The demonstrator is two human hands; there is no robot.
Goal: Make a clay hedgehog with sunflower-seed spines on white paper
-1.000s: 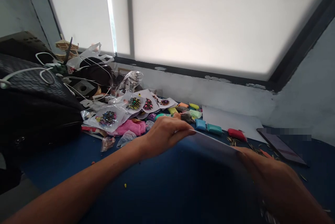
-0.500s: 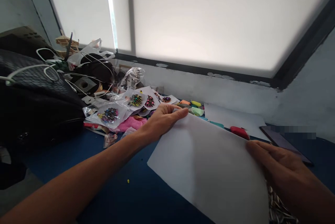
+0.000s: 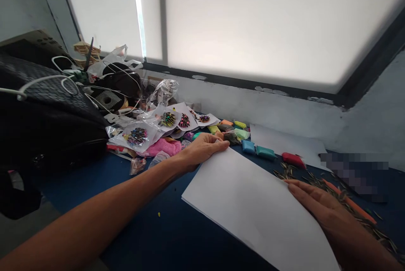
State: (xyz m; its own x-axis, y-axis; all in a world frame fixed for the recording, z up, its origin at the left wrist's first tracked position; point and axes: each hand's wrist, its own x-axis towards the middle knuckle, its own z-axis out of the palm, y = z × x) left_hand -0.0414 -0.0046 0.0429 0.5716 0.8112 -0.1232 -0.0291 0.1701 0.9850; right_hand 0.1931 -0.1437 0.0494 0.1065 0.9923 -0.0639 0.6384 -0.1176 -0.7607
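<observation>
White paper, which looks folded or layered at its left edge, is held between both hands above the blue table. My left hand pinches its upper left corner, thumb on top. At the right edge, my right hand grips the sheet with the thumb over it and the other fingers partly hidden. Beyond the paper lie a blue clay packet, a teal packet and a red packet. Striped seeds are scattered behind and beside my right hand, with an orange stick among them.
White papers with clusters of coloured seeds lie at the back left, near a pink cloth. A black bag and cables stand at far left. Another white sheet rests by the wall. A yellow bit lies on the blue table.
The paper has come down and tilted flatter, with my right hand lower and slightly left along its edge. The packets and seeds behind it show more. The view has shifted slightly.
</observation>
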